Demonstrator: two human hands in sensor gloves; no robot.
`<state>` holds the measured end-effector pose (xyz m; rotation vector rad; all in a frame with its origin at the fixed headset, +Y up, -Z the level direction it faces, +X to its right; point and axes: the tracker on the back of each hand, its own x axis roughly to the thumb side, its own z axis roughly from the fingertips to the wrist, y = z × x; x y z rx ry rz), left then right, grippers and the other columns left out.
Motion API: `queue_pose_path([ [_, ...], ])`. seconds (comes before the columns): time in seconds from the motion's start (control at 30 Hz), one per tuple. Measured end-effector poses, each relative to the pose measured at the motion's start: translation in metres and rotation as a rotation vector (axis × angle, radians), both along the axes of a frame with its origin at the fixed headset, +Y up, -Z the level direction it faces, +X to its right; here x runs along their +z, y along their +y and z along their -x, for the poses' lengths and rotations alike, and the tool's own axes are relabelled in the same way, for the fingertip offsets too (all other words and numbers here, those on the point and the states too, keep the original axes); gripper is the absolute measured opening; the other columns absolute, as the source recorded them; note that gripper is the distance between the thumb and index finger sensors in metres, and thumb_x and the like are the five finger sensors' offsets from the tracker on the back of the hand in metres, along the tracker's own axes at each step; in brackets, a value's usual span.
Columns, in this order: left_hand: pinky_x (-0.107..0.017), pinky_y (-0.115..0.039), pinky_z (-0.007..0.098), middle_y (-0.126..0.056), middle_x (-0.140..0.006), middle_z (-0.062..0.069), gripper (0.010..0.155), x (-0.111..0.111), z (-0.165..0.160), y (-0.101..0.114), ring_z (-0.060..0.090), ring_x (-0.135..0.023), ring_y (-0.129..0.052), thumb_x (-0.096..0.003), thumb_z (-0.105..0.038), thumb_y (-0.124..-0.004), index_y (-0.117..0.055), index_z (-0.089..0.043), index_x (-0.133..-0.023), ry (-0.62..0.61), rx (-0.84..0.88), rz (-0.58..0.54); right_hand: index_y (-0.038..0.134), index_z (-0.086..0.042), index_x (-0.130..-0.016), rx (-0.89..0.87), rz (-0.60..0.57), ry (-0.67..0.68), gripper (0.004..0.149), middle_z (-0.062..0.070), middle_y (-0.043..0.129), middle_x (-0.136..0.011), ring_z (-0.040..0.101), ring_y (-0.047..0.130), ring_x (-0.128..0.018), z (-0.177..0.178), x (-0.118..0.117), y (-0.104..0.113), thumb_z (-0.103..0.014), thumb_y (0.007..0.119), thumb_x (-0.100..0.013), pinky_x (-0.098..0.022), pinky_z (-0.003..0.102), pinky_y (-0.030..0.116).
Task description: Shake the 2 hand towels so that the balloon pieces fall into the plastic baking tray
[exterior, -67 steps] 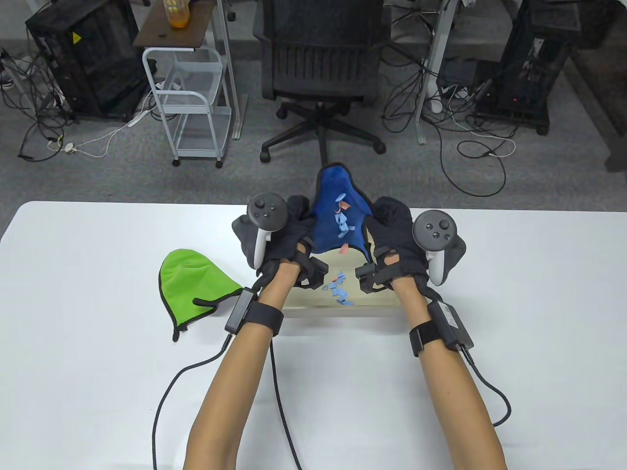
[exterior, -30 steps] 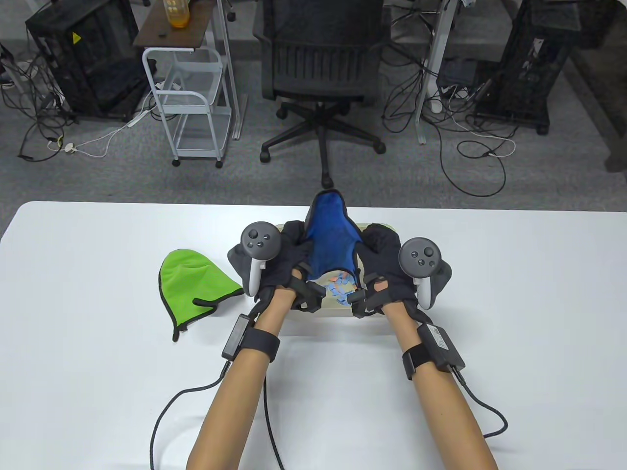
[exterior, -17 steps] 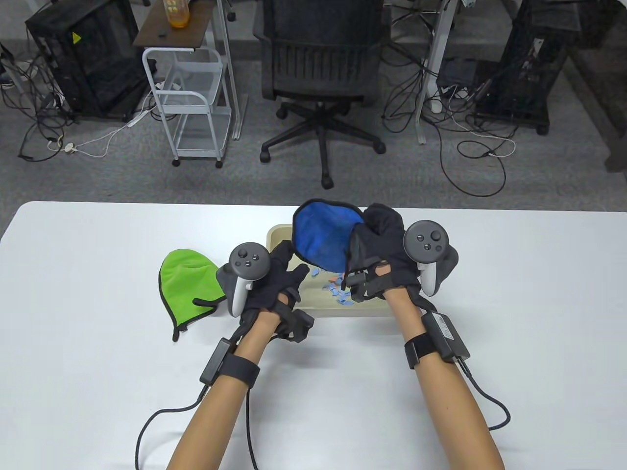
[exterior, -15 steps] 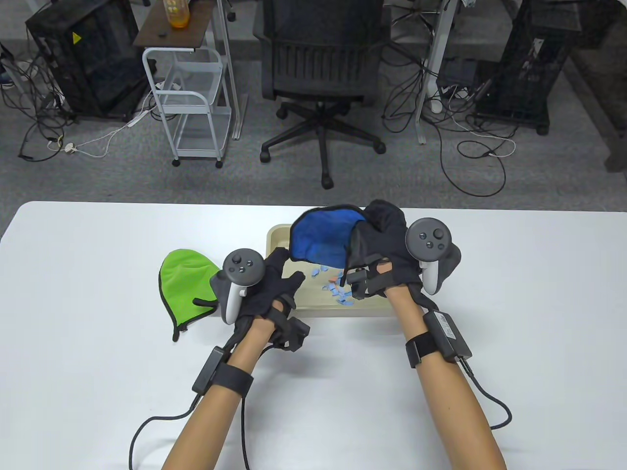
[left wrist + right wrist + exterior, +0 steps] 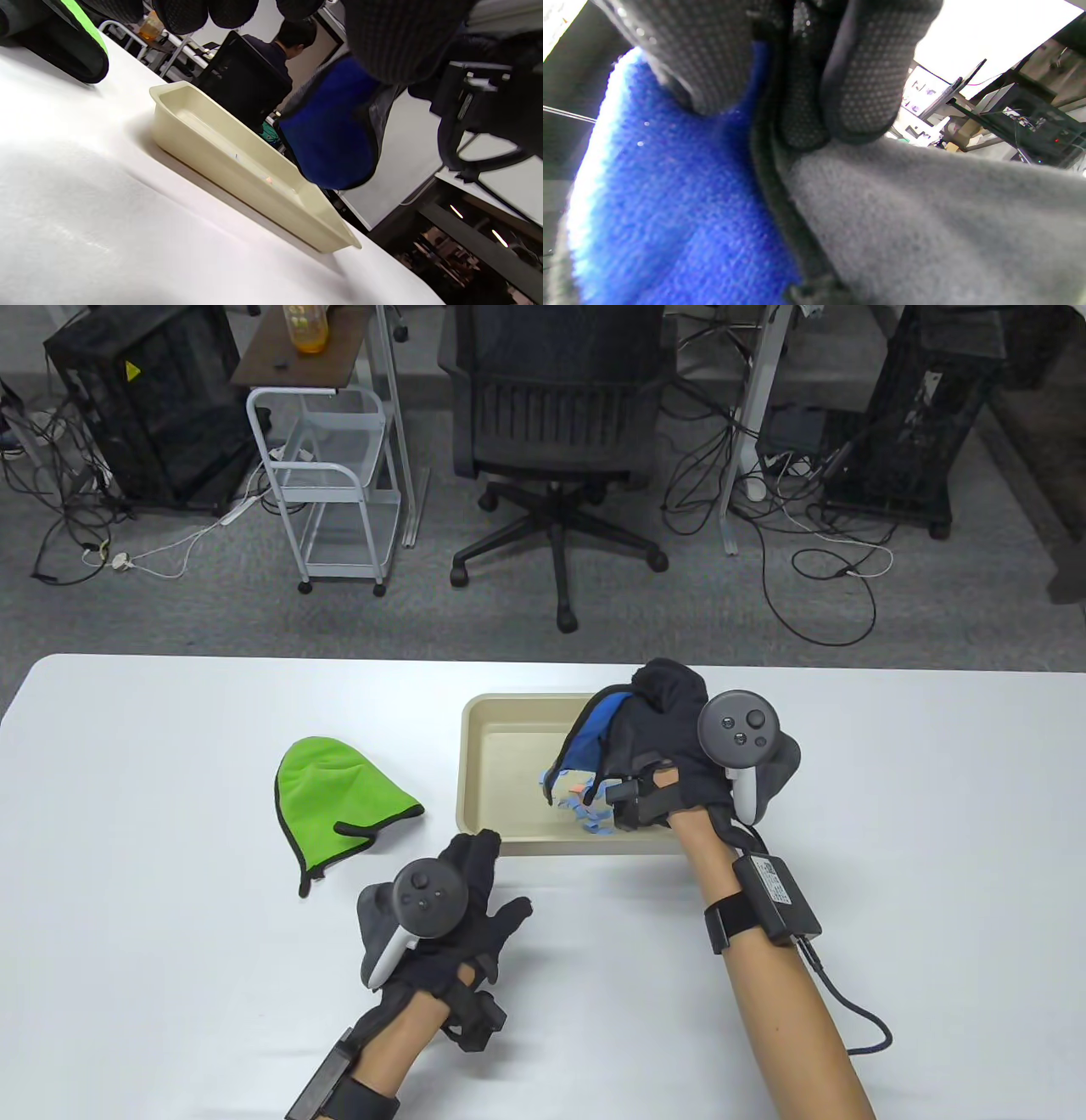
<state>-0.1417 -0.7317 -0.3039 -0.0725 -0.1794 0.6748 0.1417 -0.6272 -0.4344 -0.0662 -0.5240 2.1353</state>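
Lying in tray (image 5: 477,780): balloon pieces (image 5: 585,813)

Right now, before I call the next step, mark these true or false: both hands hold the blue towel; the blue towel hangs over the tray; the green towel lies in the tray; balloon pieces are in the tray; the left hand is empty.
1. Both hands hold the blue towel. False: only the right hand grips it.
2. The blue towel hangs over the tray. True.
3. The green towel lies in the tray. False: it lies on the table, left of the tray.
4. Balloon pieces are in the tray. True.
5. The left hand is empty. True.
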Motion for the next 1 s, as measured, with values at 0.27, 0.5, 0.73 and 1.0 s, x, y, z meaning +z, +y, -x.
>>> queue_pose_path([
  [0.27,-0.071,-0.043,0.071,-0.026,-0.112,0.015,0.086,-0.005,0.003,-0.015,0.05,-0.108,-0.035,-0.038,-0.053,-0.074,-0.026,-0.029,-0.105,-0.03,0.016,0.079,0.079,-0.03,-0.074,0.01,0.008,-0.054,0.039,0.0,0.08,-0.093,0.005,0.102,-0.065,-0.026,0.01,0.011,-0.04,0.088,-0.037,-0.046,0.021,0.096],
  [0.5,-0.071,-0.043,0.071,-0.025,-0.112,0.015,0.085,-0.005,0.005,-0.014,0.05,-0.108,-0.034,-0.0381,-0.054,-0.074,-0.027,-0.029,-0.105,-0.035,0.022,0.081,0.079,-0.03,-0.074,0.054,-0.021,-0.141,0.04,0.0,0.08,-0.093,0.008,0.101,-0.066,-0.078,0.016,0.032,-0.041,0.088,-0.037,-0.047,0.024,0.094],
  [0.73,-0.071,-0.043,0.071,-0.025,-0.112,0.015,0.085,-0.005,0.007,-0.013,0.049,-0.108,-0.034,-0.0381,-0.054,-0.073,-0.027,-0.029,-0.105,-0.025,0.03,0.071,0.079,-0.03,-0.074,0.15,-0.015,-0.261,0.04,-0.001,0.08,-0.093,0.007,0.101,-0.065,-0.13,0.021,0.035,-0.042,0.088,-0.037,-0.046,0.024,0.094],
  [1.0,-0.071,-0.042,0.071,-0.024,-0.112,0.015,0.085,-0.005,0.005,-0.014,0.05,-0.108,-0.033,-0.0382,-0.054,-0.074,-0.027,-0.029,-0.105,-0.034,0.021,0.083,0.079,-0.03,-0.074,0.196,0.027,-0.381,0.04,-0.001,0.079,-0.093,0.007,0.101,-0.066,-0.175,0.023,0.001,-0.041,0.088,-0.037,-0.047,0.023,0.094],
])
